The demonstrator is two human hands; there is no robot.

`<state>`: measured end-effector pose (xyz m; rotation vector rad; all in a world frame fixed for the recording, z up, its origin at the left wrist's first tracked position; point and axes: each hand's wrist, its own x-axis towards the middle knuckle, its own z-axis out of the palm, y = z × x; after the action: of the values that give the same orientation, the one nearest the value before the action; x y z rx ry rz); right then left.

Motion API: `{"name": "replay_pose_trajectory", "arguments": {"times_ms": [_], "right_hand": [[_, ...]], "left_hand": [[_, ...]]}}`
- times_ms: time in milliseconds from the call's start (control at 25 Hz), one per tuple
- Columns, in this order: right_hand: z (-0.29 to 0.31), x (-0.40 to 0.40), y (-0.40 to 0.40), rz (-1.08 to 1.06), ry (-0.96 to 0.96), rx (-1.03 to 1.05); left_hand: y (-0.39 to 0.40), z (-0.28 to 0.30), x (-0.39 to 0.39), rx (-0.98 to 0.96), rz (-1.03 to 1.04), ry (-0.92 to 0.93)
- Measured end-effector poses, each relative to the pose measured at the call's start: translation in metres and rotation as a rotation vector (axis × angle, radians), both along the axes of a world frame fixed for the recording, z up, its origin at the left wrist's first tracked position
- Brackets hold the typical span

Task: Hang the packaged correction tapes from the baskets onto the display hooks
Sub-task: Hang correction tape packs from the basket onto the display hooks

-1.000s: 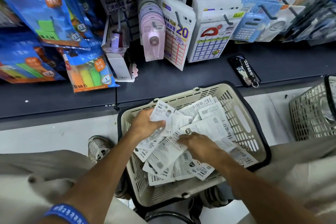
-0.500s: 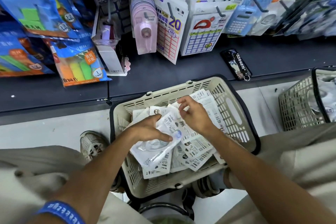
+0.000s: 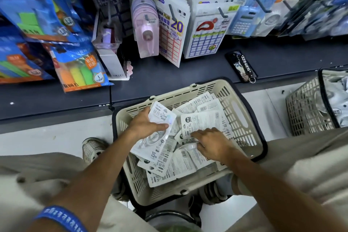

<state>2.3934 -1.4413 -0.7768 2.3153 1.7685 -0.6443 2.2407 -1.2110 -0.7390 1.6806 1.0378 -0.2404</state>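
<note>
Fingers first: my left hand [image 3: 146, 128] has its thumb and fingers [image 3: 160, 126] wrapped around a small stack of correction tape packs [image 3: 157, 135], held just above the pile. My right hand [image 3: 211, 144] is down in the pile with its fingers curled over loose packs, though I can't tell if it's actually pinching one or just raking through them.

Progress-wise, going big to small: the display wall [image 3: 188, 15] is already packed with hanging stuff like sticker sheets, calculators and a row of pinkish tapes, but I can't see any of my white packs up there. The dark shelf [image 3: 169, 81] under it only has a keychain-looking thing [image 3: 242, 67] lying on it. The cream basket [image 3: 244, 118] on the floor between my knees is still loaded with packs, and a second basket [image 3: 308, 111] off to the right looks full too. So I'd call this barely started: nothing hung that I can see, nearly everything left.

The stack in my left hand runs long-ways from upper right to lower left, tilted. The printed header end points up toward the shelf, and the end with "15м" points back at me. I'd guess the hang hole is at the header end, but I can't make it out.
</note>
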Motion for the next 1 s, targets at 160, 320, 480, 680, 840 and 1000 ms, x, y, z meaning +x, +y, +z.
{"name": "replay_pose_trajectory", "arguments": {"times_ms": [160,320,480,680,840,1000], "right_hand": [[0.018,0.024,0.012,-0.531,0.534,0.143],[0.053,0.043,0.023,-1.074,1.077,0.411],[0.055,0.007,0.054,-1.392,1.312,0.389],[0.047,-0.039,0.089,-1.628,1.102,0.502],[0.056,-0.052,0.097,-1.580,1.084,0.579],[0.068,-0.036,0.088,-1.626,1.319,0.476]], "left_hand": [[0.005,0.004,0.000,0.080,0.097,0.055],[0.004,0.009,-0.003,0.028,0.187,0.015],[-0.008,0.025,0.006,-0.449,0.298,-0.131],[-0.016,0.020,0.016,-0.641,0.193,-0.269],[-0.024,0.012,0.019,-0.632,0.170,-0.284],[-0.020,0.004,0.019,-0.508,0.320,-0.300]]}}
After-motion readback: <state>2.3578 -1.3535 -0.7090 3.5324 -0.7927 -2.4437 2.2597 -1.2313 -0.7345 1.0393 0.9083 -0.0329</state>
